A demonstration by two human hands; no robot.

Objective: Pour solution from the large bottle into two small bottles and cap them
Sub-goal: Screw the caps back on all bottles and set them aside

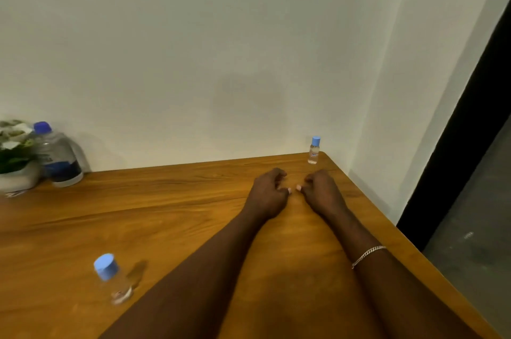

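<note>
Left hand (269,195) and right hand (320,189) rest loosely curled, empty, on the table (166,214). The large bottle (59,156) stands far left. The far-right small bottle (314,150) and near-left small bottle (112,278) are capped. Reaching left, a forearm could knock the near one over.

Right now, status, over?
Left hand, right hand empty on wooden table. Large clear blue-capped bottle far left, beside potted plant. Far small clear bottle, near small clear bottle capped.

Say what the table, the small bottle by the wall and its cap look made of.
The table looks like wood or wood-look laminate: brown grain streaks, soft sheen. The small bottle is see-through, likely clear plastic, possibly glass. Its cap seems matte, opaque light-blue plastic.
</note>
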